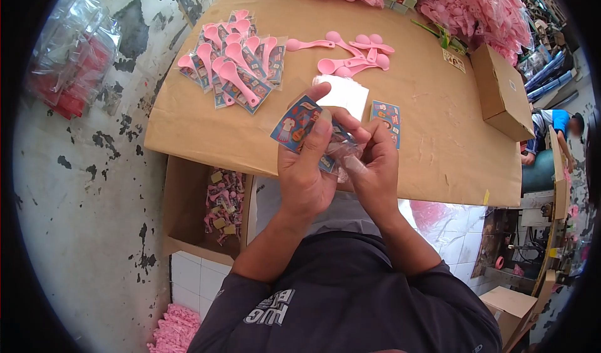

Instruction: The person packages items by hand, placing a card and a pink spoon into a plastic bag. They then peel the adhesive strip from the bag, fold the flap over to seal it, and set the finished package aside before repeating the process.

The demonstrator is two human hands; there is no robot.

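Observation:
My left hand pinches a blue printed card under its thumb, tilted above the near edge of the table. Against it, my right hand grips a crumpled clear plastic bag, which overlaps the card's lower end. Just beyond the hands lies a stack of white sheets or bags. Another blue printed card rests to the right of it. Several loose pink spoons lie behind the stack. To the left is a pile of packed pink spoons, bagged with blue cards.
Large heaps of pink spoons in plastic stand at the back right, near a cardboard box. An open carton of packed spoons sits below the table's left side. A person is at the far right.

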